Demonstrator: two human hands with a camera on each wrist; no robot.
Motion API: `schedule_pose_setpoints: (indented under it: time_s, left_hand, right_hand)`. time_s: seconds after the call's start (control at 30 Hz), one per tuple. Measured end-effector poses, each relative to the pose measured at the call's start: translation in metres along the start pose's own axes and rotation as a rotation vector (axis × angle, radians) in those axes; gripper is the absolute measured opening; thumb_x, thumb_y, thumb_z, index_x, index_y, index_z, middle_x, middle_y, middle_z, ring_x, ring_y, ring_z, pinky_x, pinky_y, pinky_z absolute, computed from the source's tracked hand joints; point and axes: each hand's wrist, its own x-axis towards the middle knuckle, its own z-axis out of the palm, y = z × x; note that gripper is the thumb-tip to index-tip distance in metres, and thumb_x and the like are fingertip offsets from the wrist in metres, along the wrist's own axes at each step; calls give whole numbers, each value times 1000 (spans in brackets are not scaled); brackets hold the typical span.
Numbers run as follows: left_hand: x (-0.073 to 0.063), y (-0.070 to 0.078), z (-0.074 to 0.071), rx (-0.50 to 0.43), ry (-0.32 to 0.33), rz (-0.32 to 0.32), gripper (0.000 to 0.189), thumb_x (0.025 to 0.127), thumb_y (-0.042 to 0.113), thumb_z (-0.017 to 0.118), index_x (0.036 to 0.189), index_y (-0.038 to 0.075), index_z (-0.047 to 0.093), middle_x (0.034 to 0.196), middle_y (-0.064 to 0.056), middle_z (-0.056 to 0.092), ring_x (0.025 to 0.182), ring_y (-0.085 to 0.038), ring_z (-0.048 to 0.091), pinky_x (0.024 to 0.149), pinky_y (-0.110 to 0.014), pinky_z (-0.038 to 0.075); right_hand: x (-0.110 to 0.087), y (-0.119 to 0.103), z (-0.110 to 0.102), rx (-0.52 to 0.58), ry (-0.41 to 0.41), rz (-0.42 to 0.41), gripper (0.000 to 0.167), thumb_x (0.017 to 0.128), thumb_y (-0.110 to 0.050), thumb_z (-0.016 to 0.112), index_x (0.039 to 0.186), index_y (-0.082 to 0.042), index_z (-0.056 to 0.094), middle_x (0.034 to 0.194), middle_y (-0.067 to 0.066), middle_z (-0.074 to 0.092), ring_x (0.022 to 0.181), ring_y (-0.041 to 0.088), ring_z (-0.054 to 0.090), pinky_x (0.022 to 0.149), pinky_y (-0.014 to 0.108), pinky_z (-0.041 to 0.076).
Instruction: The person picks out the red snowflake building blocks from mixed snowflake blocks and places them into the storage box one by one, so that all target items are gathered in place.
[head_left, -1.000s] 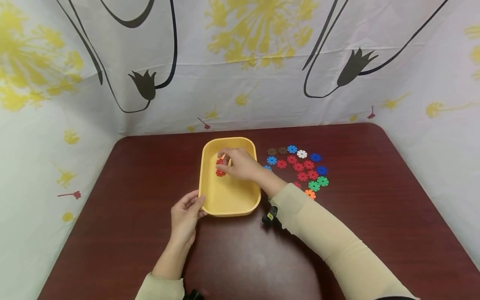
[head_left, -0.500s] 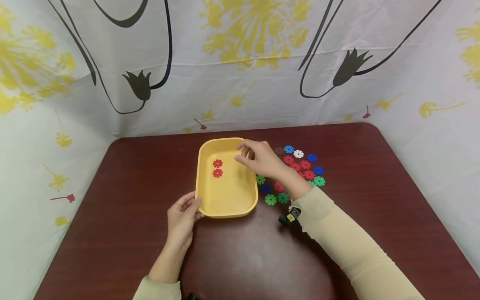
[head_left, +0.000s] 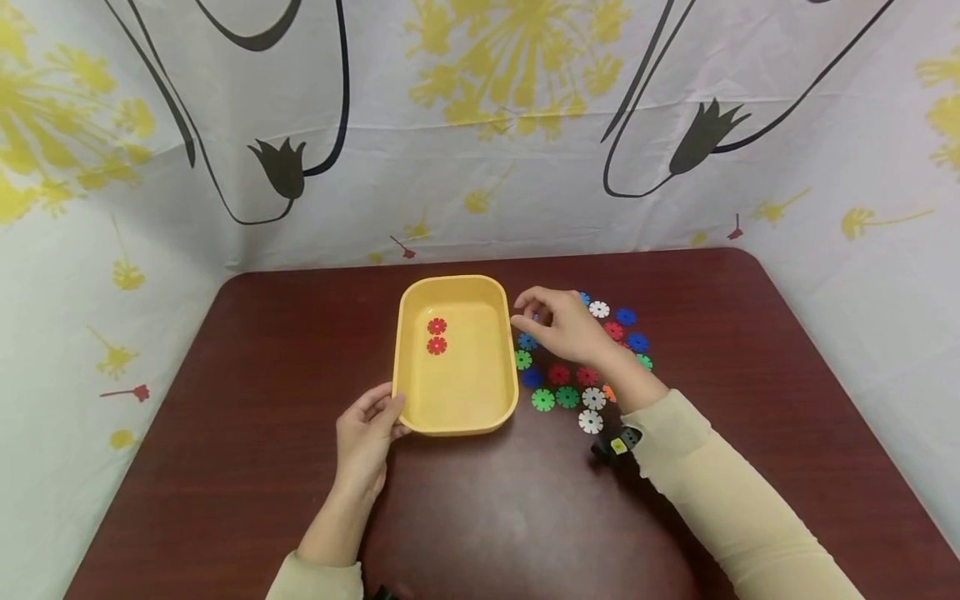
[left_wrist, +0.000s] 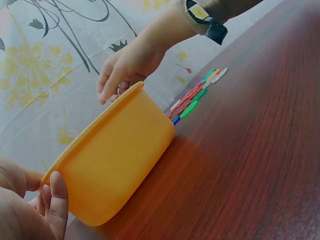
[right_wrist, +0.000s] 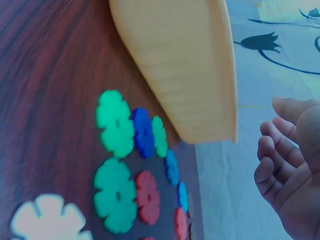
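Observation:
A yellow plastic tray (head_left: 465,387) lies on the table with two red snowflake discs (head_left: 432,346) inside, one behind the other. My left hand (head_left: 365,437) grips the tray's near left corner, thumb on the rim and fingers below, as the left wrist view also shows on the tray wall (left_wrist: 120,155). Just right of the tray, my right hand (head_left: 568,327) hovers over loose snowflake discs (head_left: 567,397). Its fingers are loosely bent, the thumb apart from them, and nothing shows between them in the right wrist view (right_wrist: 295,165). Some discs are hidden beneath this hand.
Blue, red, green, white and orange discs lie flat in a loose cluster right of the tray, a white disc (head_left: 590,422) nearest me. The dark red table (head_left: 225,433) meets a patterned cloth (head_left: 450,208) at its back and sides.
My right hand has moved from inside the tray, over its right rim, to above the loose discs. Two red discs stay in the tray. My left hand keeps its grip.

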Motion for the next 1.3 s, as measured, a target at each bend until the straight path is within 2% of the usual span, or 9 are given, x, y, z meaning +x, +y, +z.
schedule_pose_setpoints:
  time_s: [0.13, 0.23, 0.37, 0.5, 0.97, 1.17, 1.3]
  left_hand:
    - [0, 1, 1, 0, 3, 1, 31, 97, 3, 66, 126, -7, 62, 90, -6, 58, 64, -10, 60, 58, -19, 56]
    - [-1, 1, 1, 3, 3, 0, 31, 98, 3, 66, 126, -7, 61, 90, -6, 58, 64, -10, 60, 58, -19, 56]
    - [0, 1, 1, 6, -1, -2, 31, 98, 3, 66, 127, -7, 61, 90, -6, 57, 64, -11, 60, 59, -20, 57]
    - [-1, 2, 1, 11, -1, -3, 31, 98, 3, 66, 127, -6, 62, 90, -6, 58, 64, -11, 60, 59, -20, 57]
    - [0, 4, 1, 3, 0, 5, 33, 97, 4, 68, 126, -8, 61, 88, -5, 57, 63, -10, 59, 58, -19, 56]
    - [-1, 5, 1, 3, 5, -2, 35, 96, 5, 69, 127, -9, 61, 88, -3, 57, 63, -9, 59, 58, -19, 56]
    - [-1, 5, 2, 6, 9, 0, 34, 96, 4, 69, 126, -9, 61, 87, -3, 57, 63, -9, 59, 58, -19, 56]
  right_hand:
    - [-6, 7, -3, -21, 12, 21, 19, 97, -23, 72, 108, -8, 68, 84, -1, 65, 65, 15, 57, 79, 39, 44]
    - [-10, 12, -5, -25, 8, 47, 20, 97, -24, 71, 109, -9, 68, 86, -1, 65, 68, 15, 58, 84, 41, 39]
    - [-16, 18, -8, -14, -19, 82, 24, 98, -25, 70, 113, -7, 68, 88, 1, 65, 71, 17, 59, 69, 38, 49]
    - [-21, 26, -10, -26, -51, 89, 28, 98, -26, 70, 115, -4, 67, 89, 2, 66, 71, 17, 58, 62, 35, 51]
    - [-36, 44, -13, -75, -203, 123, 28, 90, -19, 80, 111, -7, 67, 88, -1, 62, 67, 15, 55, 64, 33, 52]
    - [-39, 47, -15, -84, -298, 136, 33, 85, -21, 85, 109, -7, 67, 87, 2, 60, 63, 16, 48, 61, 32, 45]
    - [-40, 50, -15, -78, -334, 127, 33, 84, -19, 86, 108, -5, 67, 83, 3, 58, 63, 16, 44, 60, 31, 41]
